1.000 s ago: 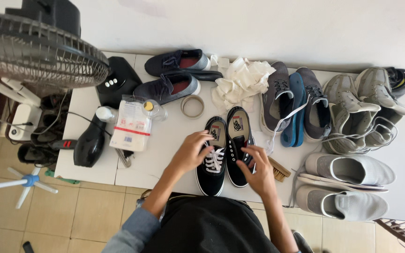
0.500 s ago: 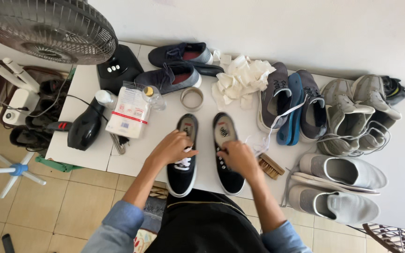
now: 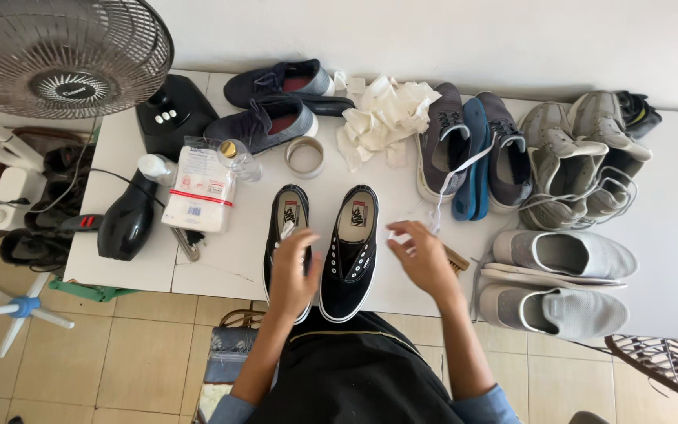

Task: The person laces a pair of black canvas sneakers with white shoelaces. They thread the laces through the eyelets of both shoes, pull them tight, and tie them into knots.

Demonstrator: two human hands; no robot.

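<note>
White counter (image 3: pixel 668 235), viewed from above. Item: pair of black lace-up sneakers with white soles, set side by side at the near edge, toes toward the person. Left sneaker (image 3: pixel 286 235): left hand (image 3: pixel 292 271) lies over its front with a closed grip on the laced part. Right sneaker (image 3: pixel 352 250): uncovered, eyelets bare, no lace visible. Right hand (image 3: pixel 424 259): half a second ago on this shoe, now lifted off to its right, fingers loosely curled, a small pale scrap at the fingertips; what it is, I cannot tell. The pair has slid nearer the edge. Judged: attention passing to the left shoe. Adjacent: small brush (image 3: pixel 455 261), crumpled white cloths (image 3: pixel 386 118), tape roll (image 3: pixel 305 156).
</note>
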